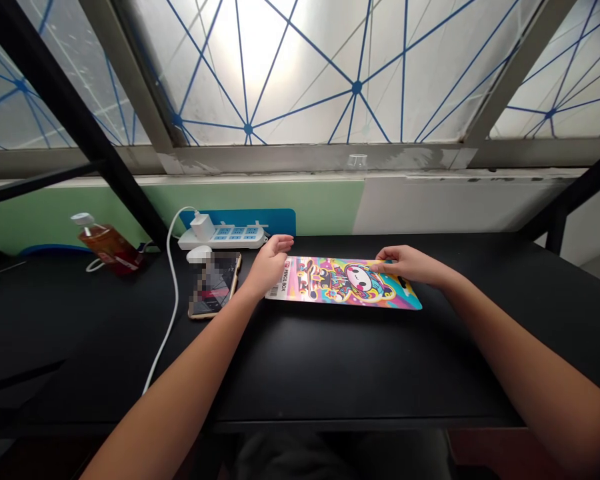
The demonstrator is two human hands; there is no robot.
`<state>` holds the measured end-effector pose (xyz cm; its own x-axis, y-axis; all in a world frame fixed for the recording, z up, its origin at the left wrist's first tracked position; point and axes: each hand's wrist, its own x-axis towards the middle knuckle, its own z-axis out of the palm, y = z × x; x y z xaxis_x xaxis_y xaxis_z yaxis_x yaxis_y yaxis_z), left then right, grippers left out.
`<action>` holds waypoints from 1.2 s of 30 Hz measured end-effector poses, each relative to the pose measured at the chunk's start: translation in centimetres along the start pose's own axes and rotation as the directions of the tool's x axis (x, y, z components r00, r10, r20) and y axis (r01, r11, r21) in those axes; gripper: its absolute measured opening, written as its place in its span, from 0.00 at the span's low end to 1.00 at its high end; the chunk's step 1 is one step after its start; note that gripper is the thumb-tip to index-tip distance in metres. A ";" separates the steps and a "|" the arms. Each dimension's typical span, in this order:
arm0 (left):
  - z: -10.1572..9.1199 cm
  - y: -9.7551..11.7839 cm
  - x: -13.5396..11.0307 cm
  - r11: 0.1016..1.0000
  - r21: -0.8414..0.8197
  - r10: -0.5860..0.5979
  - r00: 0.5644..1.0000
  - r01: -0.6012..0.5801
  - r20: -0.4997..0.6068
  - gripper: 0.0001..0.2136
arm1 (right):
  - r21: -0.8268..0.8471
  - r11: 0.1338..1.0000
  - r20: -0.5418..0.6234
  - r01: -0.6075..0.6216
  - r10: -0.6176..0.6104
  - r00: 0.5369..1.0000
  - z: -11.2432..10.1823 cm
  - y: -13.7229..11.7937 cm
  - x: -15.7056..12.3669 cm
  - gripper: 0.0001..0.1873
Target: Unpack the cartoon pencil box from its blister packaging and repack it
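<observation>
A flat, brightly coloured pack marked "PENCIL BOX" (pixel 347 283) lies on the black desk in front of me, a cartoon character printed across its face. My right hand (pixel 403 262) grips its far edge toward the right, thumb and fingers bent over the rim. At the pack's left end rests my left hand (pixel 271 263), touching the corner, its fingers stretched out past the far edge. The underside of the pack is hidden.
Left of my forearm lies a phone (pixel 223 283), near a white mouse-like object (pixel 199 254). Behind stands a power strip (pixel 230 237) with a charger (pixel 203 227) and white cable (pixel 173 293). A drink bottle (pixel 111 247) leans farther left. The window wall (pixel 320 200) bounds the desk.
</observation>
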<state>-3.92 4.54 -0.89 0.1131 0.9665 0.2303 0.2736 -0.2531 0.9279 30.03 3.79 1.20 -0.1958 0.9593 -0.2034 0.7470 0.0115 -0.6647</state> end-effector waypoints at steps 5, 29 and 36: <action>-0.7 0.7 0.0 0.994 0.111 -0.025 0.998 0.019 0.059 0.18 | -0.057 0.997 -0.012 0.043 -0.044 0.999 0.1 0.0 0.2 0.26; -1.2 4.7 -2.4 0.507 0.736 0.483 0.855 -0.448 0.189 0.18 | -0.575 0.687 -0.012 0.444 -0.550 0.835 2.2 -4.9 -4.3 0.08; -0.9 2.4 -1.9 0.465 0.774 0.212 0.903 -0.431 0.375 0.29 | -0.662 0.614 0.096 0.430 -0.499 0.861 4.8 -6.8 -5.3 0.07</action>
<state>-4.30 2.15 1.13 0.5181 0.8029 0.2950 0.8175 -0.5662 0.1052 22.93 -2.72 3.37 -0.6026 0.7932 0.0879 0.7951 0.6062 -0.0190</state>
